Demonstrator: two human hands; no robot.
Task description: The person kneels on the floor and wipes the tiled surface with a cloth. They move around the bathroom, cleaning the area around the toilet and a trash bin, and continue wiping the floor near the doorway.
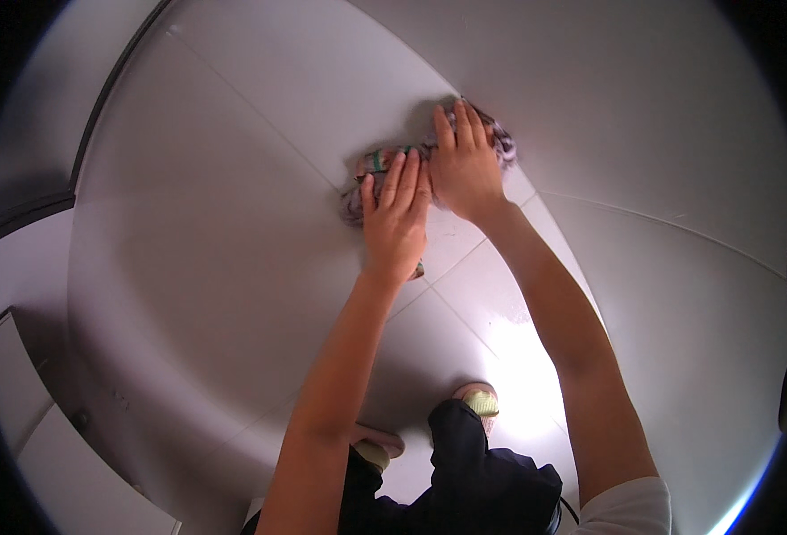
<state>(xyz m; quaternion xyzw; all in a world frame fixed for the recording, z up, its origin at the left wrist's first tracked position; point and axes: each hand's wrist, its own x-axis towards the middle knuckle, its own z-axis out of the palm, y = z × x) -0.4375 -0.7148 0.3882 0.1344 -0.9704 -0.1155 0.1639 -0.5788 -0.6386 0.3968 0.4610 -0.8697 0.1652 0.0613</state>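
A bunched, fluffy greyish-purple cloth point(354, 206) with green and reddish patterned patches lies on the tiled floor point(233, 200), up against the foot of the wall. My left hand point(396, 217) presses down on its nearer end, palm down with the fingers stretched forward. Farther forward and to the right, my right hand point(467, 164) bears on the other end, its fingertips close to the wall's base. A small patterned piece point(419, 269) shows beside my left wrist. Both hands hide much of the fabric, so I cannot tell whether it is one piece or two.
A plain grey wall point(634, 120) with a panel seam rises along the right. White drawer-like panels point(85, 461) stand at the lower left, and a dark-edged frame point(92, 140) runs up the left. My slippered feet point(481, 404) are below, beside a bright reflection on the tiles.
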